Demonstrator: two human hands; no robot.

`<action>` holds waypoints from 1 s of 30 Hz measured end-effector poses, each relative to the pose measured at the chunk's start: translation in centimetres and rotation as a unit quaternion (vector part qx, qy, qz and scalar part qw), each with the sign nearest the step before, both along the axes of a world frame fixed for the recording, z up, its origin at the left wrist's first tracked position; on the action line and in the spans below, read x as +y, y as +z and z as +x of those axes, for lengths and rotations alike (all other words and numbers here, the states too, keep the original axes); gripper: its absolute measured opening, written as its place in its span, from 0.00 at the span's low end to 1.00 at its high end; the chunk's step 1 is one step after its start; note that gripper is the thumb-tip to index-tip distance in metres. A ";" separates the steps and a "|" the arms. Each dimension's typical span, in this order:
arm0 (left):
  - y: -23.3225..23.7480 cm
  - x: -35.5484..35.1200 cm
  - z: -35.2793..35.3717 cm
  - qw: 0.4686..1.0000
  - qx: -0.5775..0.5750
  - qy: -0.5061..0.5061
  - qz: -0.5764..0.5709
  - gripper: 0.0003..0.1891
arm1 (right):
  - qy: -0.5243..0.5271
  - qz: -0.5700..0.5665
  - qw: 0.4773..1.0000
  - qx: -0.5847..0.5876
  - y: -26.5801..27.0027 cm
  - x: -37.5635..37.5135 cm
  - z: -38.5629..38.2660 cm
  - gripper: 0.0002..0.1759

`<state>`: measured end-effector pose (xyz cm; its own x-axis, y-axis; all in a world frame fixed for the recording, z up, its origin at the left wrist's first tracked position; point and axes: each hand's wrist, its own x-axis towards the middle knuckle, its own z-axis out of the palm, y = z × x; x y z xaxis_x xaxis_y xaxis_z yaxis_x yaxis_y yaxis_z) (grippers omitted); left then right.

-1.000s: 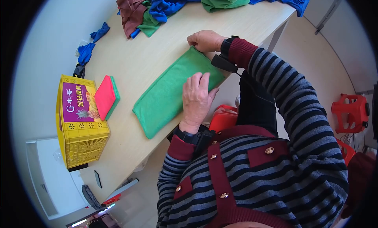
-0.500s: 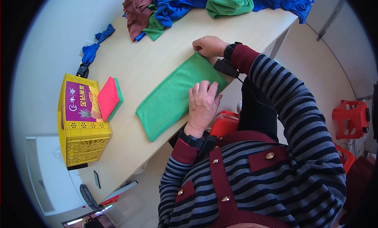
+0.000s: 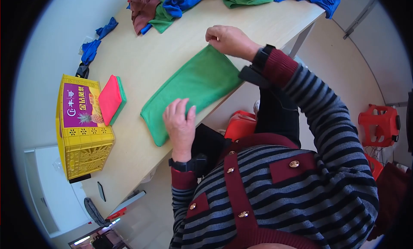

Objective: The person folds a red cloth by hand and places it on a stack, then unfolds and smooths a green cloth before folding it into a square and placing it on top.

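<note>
A folded green cloth [image 3: 193, 85] lies slantwise on the pale wooden table [image 3: 146, 55], close to its near edge. My left hand [image 3: 180, 124] rests flat on the cloth's lower left end, fingers spread over its edge. At the cloth's far upper corner, my right hand [image 3: 228, 38] pinches the fabric. Both wrists carry a black band with a device.
A stack of folded red and green cloths [image 3: 111, 98] sits beside a yellow crate [image 3: 84, 133] at the left. A heap of loose blue, green and brown cloths [image 3: 172, 4] covers the table's far end. A red stool [image 3: 380, 124] stands on the floor at right.
My left hand has slid along the cloth from its middle to its lower left end. My right hand has stayed at the far corner.
</note>
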<state>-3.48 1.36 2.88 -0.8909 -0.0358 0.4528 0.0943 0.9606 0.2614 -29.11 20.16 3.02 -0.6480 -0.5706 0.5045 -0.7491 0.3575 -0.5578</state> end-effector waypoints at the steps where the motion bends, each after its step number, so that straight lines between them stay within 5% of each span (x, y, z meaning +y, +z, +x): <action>1: -0.3 -1.1 0.8 1.000 0.008 0.029 -0.001 0.16 | 0.001 0.001 1.000 -0.002 0.4 0.4 1.6 0.08; 4: -1.2 -4.5 3.8 0.994 0.028 0.105 0.000 0.15 | -0.030 -0.033 0.999 0.011 0.6 2.4 6.4 0.10; 9: -2.9 -8.9 8.0 0.959 0.025 0.280 0.043 0.16 | -0.086 -0.025 0.987 -0.137 -0.9 5.1 10.0 0.17; 12: -2.4 -9.5 8.0 0.913 -0.030 0.356 0.195 0.19 | -0.079 -0.023 0.982 -0.170 -0.7 4.6 9.0 0.19; 16: -2.0 -12.6 6.1 0.940 -0.049 0.296 0.163 0.23 | -0.065 -0.006 0.987 -0.144 -1.3 2.7 4.0 0.22; 20: -0.8 -16.4 3.4 0.983 -0.043 0.171 -0.046 0.26 | -0.057 0.079 0.986 -0.135 -1.6 -0.4 0.4 0.23; 30: -0.5 -17.9 1.5 0.982 -0.079 0.164 0.052 0.13 | -0.012 0.048 0.982 -0.180 -2.0 -1.7 -1.4 0.16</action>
<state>-2.03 -16.58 2.35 -0.8824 -0.3717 0.2886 -0.2662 0.9000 0.3453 -30.49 18.51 0.98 -0.7888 -0.5861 0.1853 -0.5001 0.4366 -0.7478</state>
